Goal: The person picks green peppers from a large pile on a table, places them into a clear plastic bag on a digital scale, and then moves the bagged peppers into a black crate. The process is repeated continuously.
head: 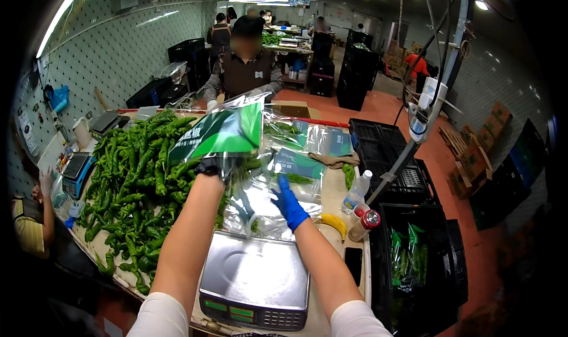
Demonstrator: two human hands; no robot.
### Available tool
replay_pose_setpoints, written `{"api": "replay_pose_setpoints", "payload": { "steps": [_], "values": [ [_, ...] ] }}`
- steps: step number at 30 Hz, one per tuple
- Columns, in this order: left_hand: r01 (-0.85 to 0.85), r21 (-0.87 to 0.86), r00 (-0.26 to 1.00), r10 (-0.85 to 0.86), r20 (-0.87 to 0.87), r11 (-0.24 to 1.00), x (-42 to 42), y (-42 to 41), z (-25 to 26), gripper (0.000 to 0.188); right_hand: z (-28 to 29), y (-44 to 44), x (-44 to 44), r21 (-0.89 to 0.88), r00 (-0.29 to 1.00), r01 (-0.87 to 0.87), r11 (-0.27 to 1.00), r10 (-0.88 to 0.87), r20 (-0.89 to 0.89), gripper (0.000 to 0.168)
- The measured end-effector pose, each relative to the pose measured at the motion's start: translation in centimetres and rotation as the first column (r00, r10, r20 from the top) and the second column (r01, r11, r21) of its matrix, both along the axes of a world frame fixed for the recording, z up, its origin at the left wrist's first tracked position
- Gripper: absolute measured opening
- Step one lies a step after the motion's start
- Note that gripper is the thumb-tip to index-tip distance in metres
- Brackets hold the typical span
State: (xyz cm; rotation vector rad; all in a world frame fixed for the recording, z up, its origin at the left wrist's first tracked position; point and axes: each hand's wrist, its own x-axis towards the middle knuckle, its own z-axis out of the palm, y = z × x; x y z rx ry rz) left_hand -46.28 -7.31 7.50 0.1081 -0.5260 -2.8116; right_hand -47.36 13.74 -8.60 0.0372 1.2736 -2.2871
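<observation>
My left hand (212, 166), in a black glove, is closed on the lower part of a clear plastic bag with a green printed panel (226, 133), raised above the table. My right hand (288, 201), in a blue glove, has its fingers spread over clear bags lying flat (266, 208); whether it presses on them cannot be told. Just beyond its fingertips lies a printed bag (299, 164) with a green pepper inside. A large heap of green peppers (142, 159) covers the table to the left. Nearest my body is a digital scale (255, 270) with a bare steel plate.
A banana (333, 224), a plastic bottle (357, 190), a red-lidded jar (368, 221) and a phone (353, 264) lie right. Beyond them, a black crate (417, 266) holds bagged peppers. A metal post (412, 150) rises at the right. A co-worker (246, 66) stands across the table.
</observation>
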Motion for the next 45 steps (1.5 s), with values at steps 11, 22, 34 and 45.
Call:
{"api": "replay_pose_setpoints", "payload": {
  "steps": [11, 22, 34, 45],
  "values": [
    [-0.106, 0.004, 0.994, 0.106, -0.002, 0.994, 5.2, -4.4, -4.9, 0.028, 8.7, 0.5, 12.2, -0.771, 0.945, -0.28, 0.571, 0.303, -0.119, 0.111],
    [-0.452, -0.599, 0.759, 0.638, 0.132, 0.661, 15.3, 3.9, -10.0, 0.046, 5.6, 6.1, 12.4, -0.156, 0.683, 0.677, 0.719, -0.693, -0.23, 0.012],
    [0.225, -0.934, 0.965, -0.067, 0.253, -0.276, 24.2, 13.2, -10.3, 0.033, 1.2, 9.0, 23.9, -0.284, 0.991, -0.132, 0.95, 0.133, -0.016, 0.024],
    [-0.195, -0.898, 0.927, 0.225, -0.3, -0.394, 29.5, 11.5, -9.3, 0.028, 5.8, 14.1, 29.2, 0.403, 0.452, 0.843, 0.356, -0.064, -0.89, 0.034]
  ]
}}
